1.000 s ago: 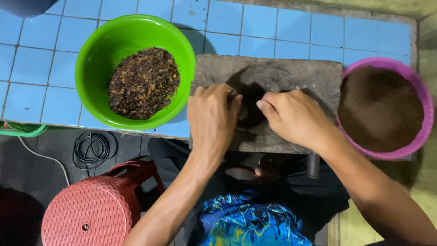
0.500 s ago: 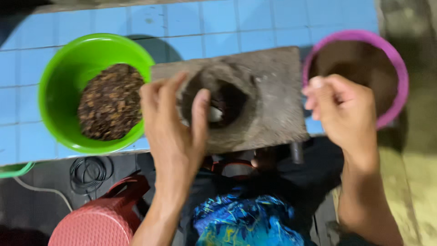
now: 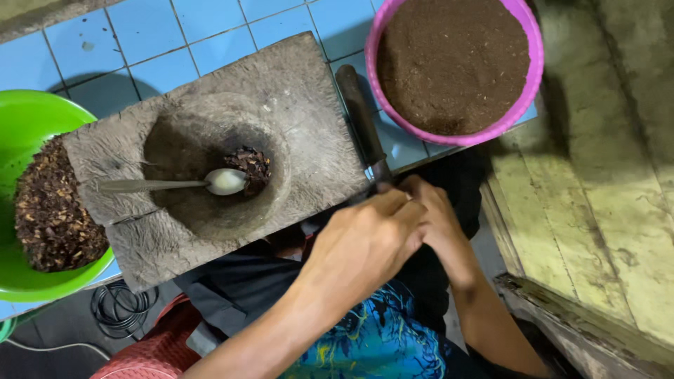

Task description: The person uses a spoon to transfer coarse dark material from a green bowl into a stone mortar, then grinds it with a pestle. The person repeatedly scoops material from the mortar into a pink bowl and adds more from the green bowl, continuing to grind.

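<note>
Dark wooden pestle (image 3: 359, 119) beside grey stone mortar (image 3: 210, 154): left hand (image 3: 365, 242) and right hand (image 3: 439, 217) both closed around its lower end.

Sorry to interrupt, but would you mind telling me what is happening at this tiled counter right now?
A person has both hands, the left hand and the right hand, together at the lower end of a dark stick-like pestle lying beside a grey stone mortar block. A metal spoon rests in its hollow by a little dark coarse material. A green plastic bowl holds more; a pink plastic bowl holds fine brown powder.
</note>
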